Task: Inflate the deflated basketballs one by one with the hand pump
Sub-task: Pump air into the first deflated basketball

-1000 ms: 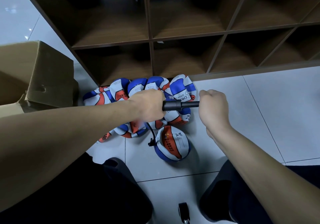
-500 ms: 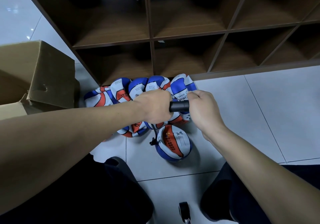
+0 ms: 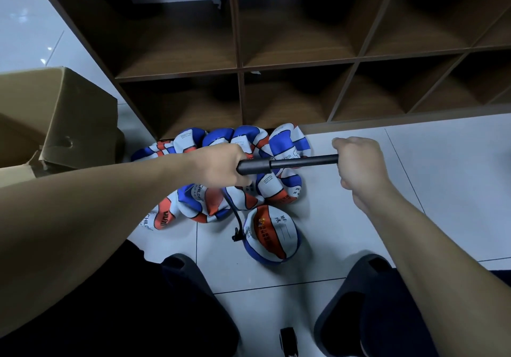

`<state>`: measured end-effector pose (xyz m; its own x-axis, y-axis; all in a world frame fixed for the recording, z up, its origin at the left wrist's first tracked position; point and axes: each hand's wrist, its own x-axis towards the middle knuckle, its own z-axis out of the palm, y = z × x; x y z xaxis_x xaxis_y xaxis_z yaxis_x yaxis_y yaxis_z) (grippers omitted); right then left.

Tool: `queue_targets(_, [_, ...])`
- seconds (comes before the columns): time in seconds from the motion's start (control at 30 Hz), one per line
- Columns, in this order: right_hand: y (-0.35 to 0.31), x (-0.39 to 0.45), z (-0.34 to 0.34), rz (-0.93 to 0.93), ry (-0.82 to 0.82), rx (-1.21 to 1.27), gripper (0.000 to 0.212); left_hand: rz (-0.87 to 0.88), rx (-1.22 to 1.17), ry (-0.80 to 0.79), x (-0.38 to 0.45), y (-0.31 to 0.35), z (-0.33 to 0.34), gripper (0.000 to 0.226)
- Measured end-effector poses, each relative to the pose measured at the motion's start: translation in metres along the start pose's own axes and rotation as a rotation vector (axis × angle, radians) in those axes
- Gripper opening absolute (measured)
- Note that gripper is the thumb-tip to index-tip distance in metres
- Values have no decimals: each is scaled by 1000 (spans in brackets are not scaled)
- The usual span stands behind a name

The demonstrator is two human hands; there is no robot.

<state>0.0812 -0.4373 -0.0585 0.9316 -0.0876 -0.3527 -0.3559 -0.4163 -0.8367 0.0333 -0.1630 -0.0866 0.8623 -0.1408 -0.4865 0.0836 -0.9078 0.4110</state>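
The white floor point(image 3: 414, 190) on the right side was bare, with lots of room there. On the far side stood the brown shelf point(image 3: 240, 69), and its bottom edge ran just behind the balls. A cardboard box point(image 3: 60, 119) sat at the left, near the shelf's corner.

The left hand point(image 3: 224, 167) was wrapped tight around the fat end of the black hand pump point(image 3: 287, 163). The right hand point(image 3: 359, 163) was closed in a fist around the pump's handle, and the thin rod showed between the two hands, pulled far out. A black hose point(image 3: 235, 218) hung down from the pump to one basketball point(image 3: 272, 235), which sat alone on the floor between the person's knees and looked partly full.

Behind it lay a pile of flat balls point(image 3: 249, 146), red, white and blue. They overlapped, so I could count maybe seven or eight. There was one pump and one box.
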Motion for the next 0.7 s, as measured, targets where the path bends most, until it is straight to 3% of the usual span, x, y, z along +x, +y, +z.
queue_targets(0.2, [2, -6, 22, -50, 39, 24, 41, 17, 125, 106, 4, 24, 10, 28])
queue_targets(0.43, [-4, -23, 34, -171, 46, -4, 45, 25, 94, 166, 4, 40, 13, 26])
queue_targets(0.7, [6, -30, 47, -163, 14, 4, 45, 35, 164, 162, 2, 55, 16, 14])
